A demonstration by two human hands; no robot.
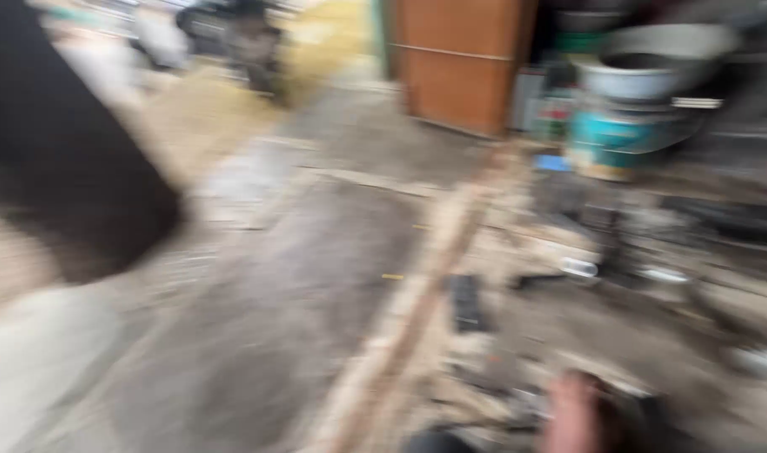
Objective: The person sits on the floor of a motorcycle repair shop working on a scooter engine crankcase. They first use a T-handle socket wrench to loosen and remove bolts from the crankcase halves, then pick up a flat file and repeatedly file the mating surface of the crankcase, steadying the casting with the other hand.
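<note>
Head view is heavily blurred. Near the bottom edge, one of the hands (578,411) shows, side and grip impossible to tell. Just beside it to the left, a long pale wooden plank (417,294) runs diagonally up the grey floor (266,335) toward a stacked metal basin (652,63).

We see heavy motion blur. Hand (578,413) low at bottom edge, side and grip unclear. Long pale wooden strip (425,285) runs diagonally over grey floor (274,335). Small dark flat object (465,304) just beside strip. Orange cabinet (459,63), stacked metal bowls (643,67) behind.
</note>
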